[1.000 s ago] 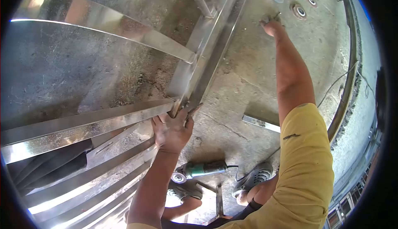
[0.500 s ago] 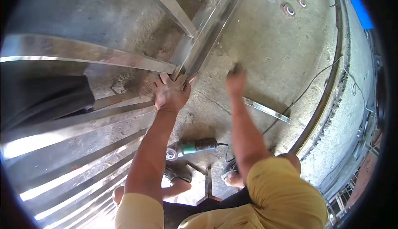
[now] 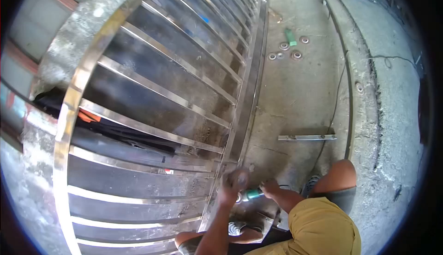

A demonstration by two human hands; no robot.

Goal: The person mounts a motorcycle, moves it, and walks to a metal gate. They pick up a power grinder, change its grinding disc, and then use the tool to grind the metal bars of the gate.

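Note:
My left hand (image 3: 233,181) is blurred and looks bunched up, hovering at the near end of the long side rail (image 3: 249,98) of a stainless steel gate frame (image 3: 152,88) that lies flat on the concrete. Whether it holds anything I cannot make out. My right hand (image 3: 271,188) is close beside it, wrapped on the body of a green angle grinder (image 3: 252,194) low over the floor. The grinder's head is hidden behind my left hand.
A short steel bar (image 3: 307,137) lies on the concrete to the right. Several grinding discs (image 3: 295,54) and a green piece (image 3: 290,37) sit farther off. A cable (image 3: 339,93) runs along a floor rail. My bent knee (image 3: 344,172) is at the right.
The view has risen and pulled back, showing the whole gate. My left hand left the rail joint. My right hand came back from the floor and took hold of the grinder.

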